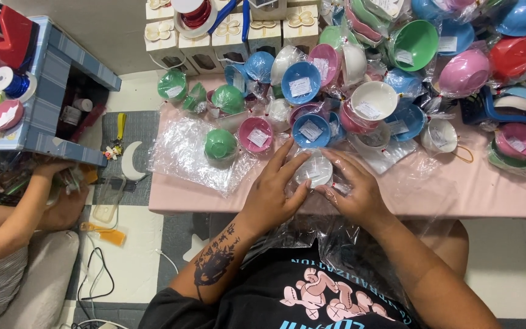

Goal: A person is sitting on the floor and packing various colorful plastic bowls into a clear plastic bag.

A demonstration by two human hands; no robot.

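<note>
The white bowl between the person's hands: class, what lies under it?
Under the white bowl lies clear plastic film on the pink table. The left hand and right hand cover its sides, hiding what's beneath them.

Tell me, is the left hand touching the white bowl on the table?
Touching: the head view shows the left hand with fingers on the white bowl.

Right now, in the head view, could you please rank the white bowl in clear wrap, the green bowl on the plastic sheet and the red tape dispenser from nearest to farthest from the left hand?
1. White bowl in clear wrap: touching the left hand, between both hands.
2. Green bowl on the plastic sheet: up-left on the pink table.
3. Red tape dispenser: far top-left, on the blue shelf.
</note>
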